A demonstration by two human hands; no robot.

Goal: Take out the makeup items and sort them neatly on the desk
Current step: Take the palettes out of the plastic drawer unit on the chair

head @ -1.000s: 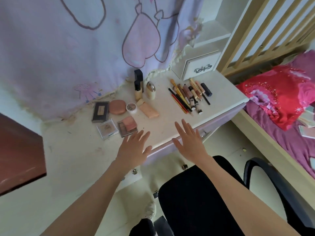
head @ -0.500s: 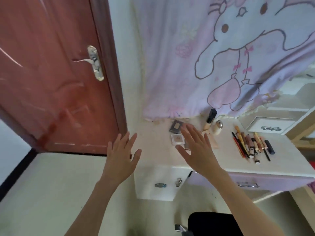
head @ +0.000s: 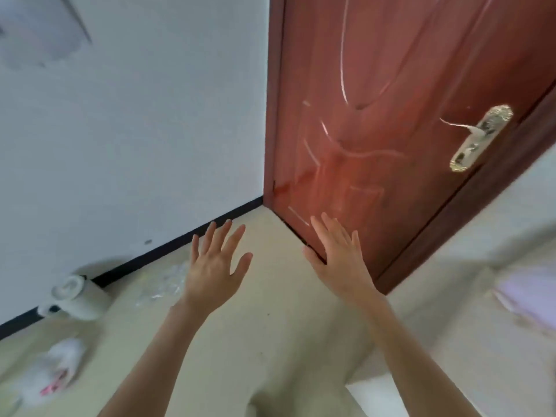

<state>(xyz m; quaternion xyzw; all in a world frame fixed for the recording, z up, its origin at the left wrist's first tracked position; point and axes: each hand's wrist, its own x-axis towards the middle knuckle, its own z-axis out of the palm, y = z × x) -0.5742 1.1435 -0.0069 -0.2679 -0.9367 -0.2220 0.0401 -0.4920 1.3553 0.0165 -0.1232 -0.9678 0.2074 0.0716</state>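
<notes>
Fingers spread straight on both the left hand (head: pixel 215 266) and the right hand (head: pixel 340 254), holding nothing, as before. The view is now swinging away from the desk; makeup items are no longer showing. Glossy red-brown door (head: pixel 391 115) with brass handle (head: pixel 478 136) is filling the right; blurred white rolls (head: pixel 75 296) are lying on the pale floor (head: pixel 255 341) left.

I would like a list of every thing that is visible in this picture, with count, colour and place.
door: one, red-brown, upper right, closed
door handle: one, brass-coloured, right side of the door
wall: one, white, left half
baseboard: one, black strip, foot of the wall
floor: one, pale beige, lower part
rolls: two, white, on the floor by the baseboard
bag: one, white with pink, blurred, lower left floor
left hand: one, fingers spread, centre, holds nothing
right hand: one, fingers straight, before the door, holds nothing
</notes>
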